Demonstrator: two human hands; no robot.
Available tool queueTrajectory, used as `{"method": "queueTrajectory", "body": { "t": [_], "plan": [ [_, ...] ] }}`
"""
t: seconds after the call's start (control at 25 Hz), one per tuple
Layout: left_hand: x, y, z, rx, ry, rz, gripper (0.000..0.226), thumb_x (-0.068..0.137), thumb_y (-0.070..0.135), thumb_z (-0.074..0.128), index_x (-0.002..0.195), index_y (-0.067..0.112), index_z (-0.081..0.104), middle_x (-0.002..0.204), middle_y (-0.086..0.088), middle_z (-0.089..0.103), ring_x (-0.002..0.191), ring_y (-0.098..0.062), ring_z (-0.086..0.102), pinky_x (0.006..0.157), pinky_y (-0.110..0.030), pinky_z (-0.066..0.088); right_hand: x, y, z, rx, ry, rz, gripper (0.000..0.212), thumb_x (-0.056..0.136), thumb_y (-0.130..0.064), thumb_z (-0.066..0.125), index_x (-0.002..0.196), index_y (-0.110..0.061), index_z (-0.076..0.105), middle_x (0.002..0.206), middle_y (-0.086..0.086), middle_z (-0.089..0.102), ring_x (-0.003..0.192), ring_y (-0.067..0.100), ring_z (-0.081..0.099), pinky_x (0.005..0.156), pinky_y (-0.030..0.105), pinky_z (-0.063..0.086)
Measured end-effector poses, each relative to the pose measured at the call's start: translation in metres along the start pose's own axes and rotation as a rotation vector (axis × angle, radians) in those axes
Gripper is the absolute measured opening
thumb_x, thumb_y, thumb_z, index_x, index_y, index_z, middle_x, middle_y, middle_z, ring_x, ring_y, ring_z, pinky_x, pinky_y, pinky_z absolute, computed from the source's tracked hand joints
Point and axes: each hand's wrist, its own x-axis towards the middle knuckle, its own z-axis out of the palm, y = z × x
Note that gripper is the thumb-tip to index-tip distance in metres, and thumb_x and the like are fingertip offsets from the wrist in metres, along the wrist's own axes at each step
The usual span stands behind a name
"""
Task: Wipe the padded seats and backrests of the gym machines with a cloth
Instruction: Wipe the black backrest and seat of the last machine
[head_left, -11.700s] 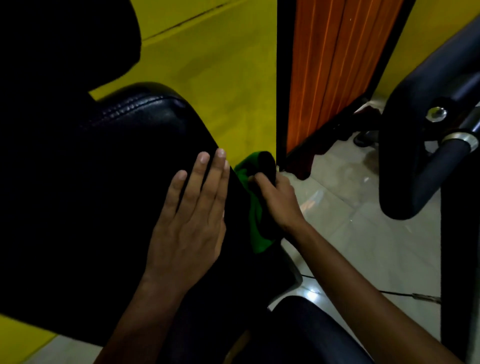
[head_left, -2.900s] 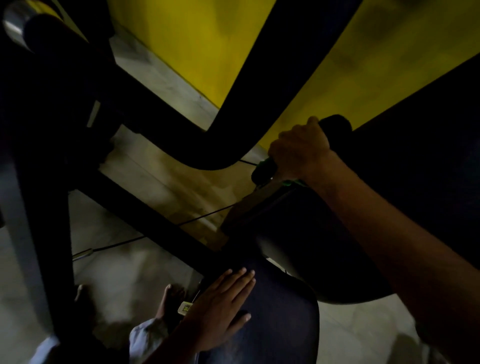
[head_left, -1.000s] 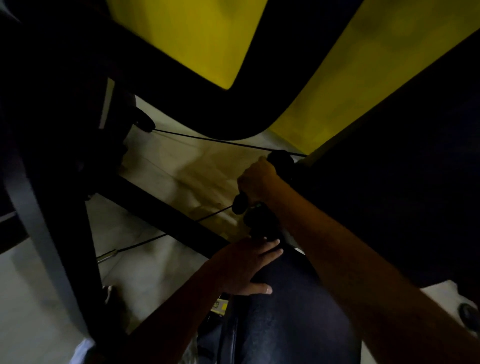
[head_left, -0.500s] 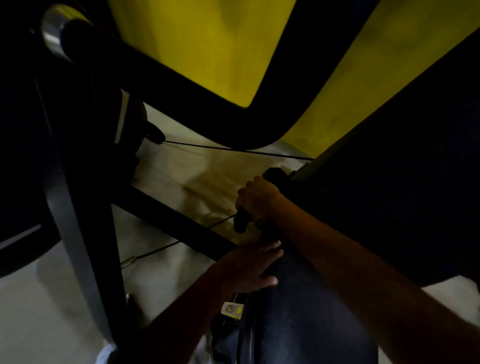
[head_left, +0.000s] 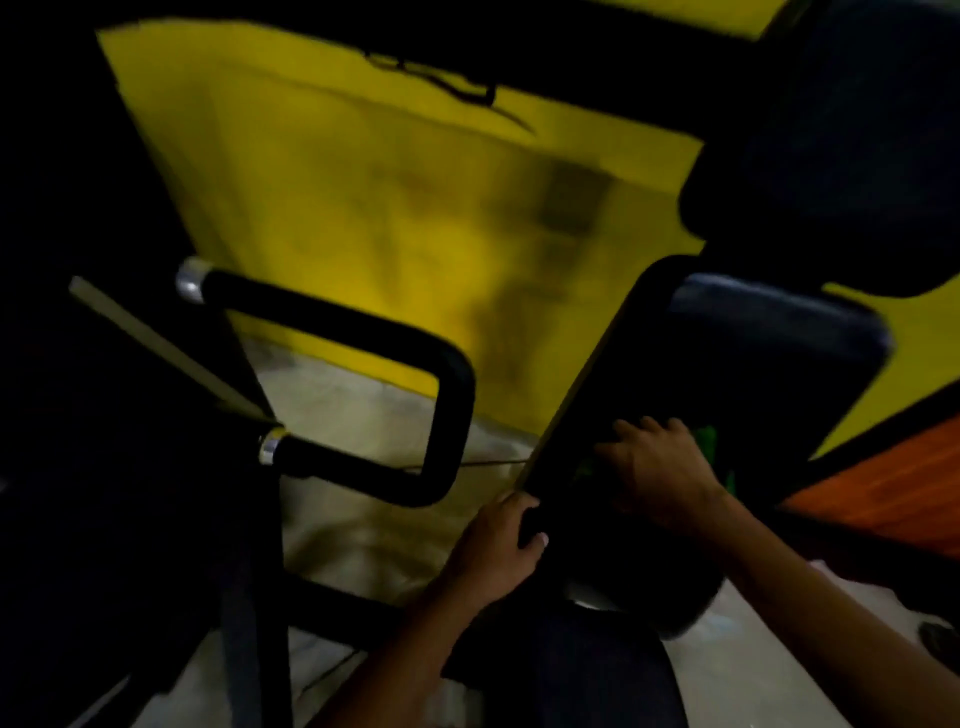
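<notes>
The black padded backrest (head_left: 727, 364) of a gym machine leans up to the right in dim light. My right hand (head_left: 660, 467) lies flat on its lower face, pressing a green cloth (head_left: 707, 441) that shows only at the fingers' edges. My left hand (head_left: 498, 545) grips the backrest's lower left edge, thumb on the front. The dark seat pad (head_left: 597, 675) lies below, between my arms. A black headrest pad (head_left: 831, 156) sits above the backrest.
A black U-shaped padded handle (head_left: 447, 395) with chrome ends stands left of the backrest. The machine's dark frame (head_left: 130, 467) fills the left. A yellow wall (head_left: 389, 208) is behind, an orange panel (head_left: 883, 493) at the right, pale floor tiles (head_left: 374, 545) below.
The view has swung up and right. My right hand moved from the backrest's left edge onto its front face with the cloth. My left hand shifted from the seat to the backrest's lower edge.
</notes>
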Motion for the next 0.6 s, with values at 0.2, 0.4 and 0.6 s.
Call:
{"method": "queueTrajectory", "body": {
  "t": [0.2,0.4,0.6],
  "plan": [
    [0.000,0.122,-0.055,0.044,-0.104,0.273,0.050,0.095,0.027,0.056,0.141,0.014,0.040,0.142,-0.002,0.043,0.131,-0.018,0.042,0.101,-0.027,0.038,-0.102,0.067,-0.057,0.698,0.237,0.379,0.041,0.086,-0.038,0.065,0.123,-0.022,0.060,0.117,0.005,0.062,0.108,0.028,0.059,0.081,0.039,0.050],
    [-0.009,0.212,-0.086,0.077,-0.152,0.478,0.051,0.094,0.027,0.058,0.140,0.012,0.042,0.141,-0.004,0.045,0.130,-0.020,0.042,0.104,-0.031,0.038,-0.173,0.082,-0.102,0.976,0.452,0.561,0.031,0.084,-0.033,0.069,0.110,-0.017,0.067,0.103,0.006,0.069,0.095,0.022,0.064,0.081,0.044,0.051],
    [-0.039,0.255,-0.100,0.133,-0.187,0.676,0.050,0.093,0.027,0.059,0.138,0.012,0.044,0.139,-0.004,0.048,0.129,-0.018,0.044,0.104,-0.030,0.038,-0.240,0.071,-0.132,1.041,0.571,0.765,0.031,0.084,-0.034,0.068,0.111,-0.018,0.064,0.098,0.000,0.066,0.085,0.015,0.064,0.079,0.038,0.055]
  ]
}}
